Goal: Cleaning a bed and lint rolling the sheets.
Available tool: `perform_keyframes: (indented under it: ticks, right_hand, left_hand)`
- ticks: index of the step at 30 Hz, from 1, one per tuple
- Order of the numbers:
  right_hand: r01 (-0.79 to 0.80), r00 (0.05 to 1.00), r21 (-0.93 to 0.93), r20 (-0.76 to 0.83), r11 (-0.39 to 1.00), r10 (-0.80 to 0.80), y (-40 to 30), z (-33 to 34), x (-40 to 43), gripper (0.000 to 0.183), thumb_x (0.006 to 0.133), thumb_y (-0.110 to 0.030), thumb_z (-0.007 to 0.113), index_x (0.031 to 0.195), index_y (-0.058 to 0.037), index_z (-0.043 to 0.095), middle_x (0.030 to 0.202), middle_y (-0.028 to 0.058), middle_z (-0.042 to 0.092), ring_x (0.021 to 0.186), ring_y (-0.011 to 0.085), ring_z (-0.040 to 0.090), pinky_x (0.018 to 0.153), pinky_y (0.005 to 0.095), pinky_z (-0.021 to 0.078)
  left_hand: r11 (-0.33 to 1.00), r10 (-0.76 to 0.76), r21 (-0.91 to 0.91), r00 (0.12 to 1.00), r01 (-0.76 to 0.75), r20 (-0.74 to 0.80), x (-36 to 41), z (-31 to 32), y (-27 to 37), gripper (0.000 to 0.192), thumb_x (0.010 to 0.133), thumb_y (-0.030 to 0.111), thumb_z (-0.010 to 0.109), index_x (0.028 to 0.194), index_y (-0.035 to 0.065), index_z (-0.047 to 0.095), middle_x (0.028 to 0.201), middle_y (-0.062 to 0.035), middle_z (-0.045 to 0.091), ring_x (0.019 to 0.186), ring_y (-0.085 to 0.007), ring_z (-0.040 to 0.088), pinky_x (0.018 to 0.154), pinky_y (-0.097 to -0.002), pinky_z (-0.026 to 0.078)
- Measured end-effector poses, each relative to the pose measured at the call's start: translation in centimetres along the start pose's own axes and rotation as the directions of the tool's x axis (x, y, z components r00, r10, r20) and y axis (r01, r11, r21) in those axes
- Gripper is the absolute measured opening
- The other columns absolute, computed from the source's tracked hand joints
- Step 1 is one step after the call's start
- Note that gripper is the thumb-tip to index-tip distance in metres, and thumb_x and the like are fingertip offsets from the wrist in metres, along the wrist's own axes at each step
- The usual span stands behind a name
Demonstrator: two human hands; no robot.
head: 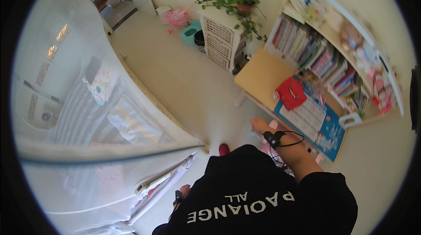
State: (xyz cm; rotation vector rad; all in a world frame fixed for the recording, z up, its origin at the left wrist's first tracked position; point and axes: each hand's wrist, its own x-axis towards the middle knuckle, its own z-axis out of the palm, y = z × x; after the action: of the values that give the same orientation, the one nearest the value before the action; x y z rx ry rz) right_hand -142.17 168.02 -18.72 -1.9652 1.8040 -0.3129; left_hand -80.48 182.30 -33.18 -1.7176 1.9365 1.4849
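Observation:
My right hand (pixel 259 125) is held out past the front edge of a wooden desk (pixel 255 72). Its fingers look curled, and a small greyish thing shows under it, too little to tell whether I hold it. Just beside and below that hand is a pink object (pixel 273 125), perhaps part of a child's chair, largely covered by my forearm. My left hand (pixel 185 189) hangs low by my side, partly hidden by my black shirt, near the bed's mosquito net (pixel 158 182). Whether its fingers are closed does not show. Each wrist wears a black strapped device.
On the desk lie a red case (pixel 291 93) and a blue printed mat (pixel 332 133). Behind stands a bookshelf (pixel 329 60) with books and plush toys. A white cabinet (pixel 218 34) bears a potted plant (pixel 244 0). Near it are a teal potty (pixel 190 32) and a black bin (pixel 199 39).

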Motion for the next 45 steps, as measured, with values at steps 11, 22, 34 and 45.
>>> perform_keyframes:
  ticks: [11,22,34,45]
  right_hand:
    - [-0.45,0.798,0.386,0.578,0.805,0.169,0.0,-10.2,27.1,0.022,0.083,-0.023,0.053,0.084,-0.0016,0.059,0.065,0.0067,0.057,0.055,0.0147,0.054,0.052,0.0284,0.0446]
    - [-0.366,0.693,0.304,0.72,0.88,0.04,-1.7,-10.3,51.7,0.024,0.082,-0.022,0.053,0.092,-0.0006,0.056,0.067,0.0084,0.06,0.053,0.0153,0.055,0.048,0.0287,0.044]
    - [-0.117,0.753,0.202,0.657,0.972,-0.046,-6.8,-8.1,79.2,0.016,0.079,-0.021,0.054,0.083,-0.0062,0.061,0.064,0.0088,0.061,0.058,0.0184,0.059,0.051,0.032,0.0452]
    - [-0.428,0.658,0.068,0.707,0.901,0.259,-0.7,-12.3,102.3,0.024,0.079,-0.019,0.057,0.092,0.0013,0.059,0.071,0.0123,0.063,0.055,0.0201,0.058,0.053,0.0318,0.0486]
  left_hand:
    - [0.609,-0.523,-0.709,0.852,0.354,-0.023,12.0,-3.9,22.9,0.03,0.084,0.024,0.052,0.105,0.003,0.06,0.1,-0.0162,0.062,0.099,-0.0324,0.057,0.087,-0.0392,0.045]
    - [0.369,-0.665,-0.843,0.745,0.391,0.055,20.4,-9.4,31.6,0.032,0.085,0.025,0.052,0.108,0.0036,0.059,0.102,-0.0154,0.062,0.098,-0.0313,0.057,0.086,-0.0392,0.045]
    - [0.43,-0.67,-0.84,0.741,0.331,-0.051,33.1,-29.7,25.9,0.034,0.086,0.026,0.051,0.111,0.0043,0.058,0.104,-0.0146,0.062,0.097,-0.03,0.058,0.084,-0.0393,0.046]
    - [0.928,-0.287,-0.341,0.866,0.146,-0.409,47.5,-48.4,18.2,0.036,0.086,0.027,0.05,0.114,0.0049,0.056,0.105,-0.0139,0.061,0.095,-0.0289,0.059,0.082,-0.0393,0.046]
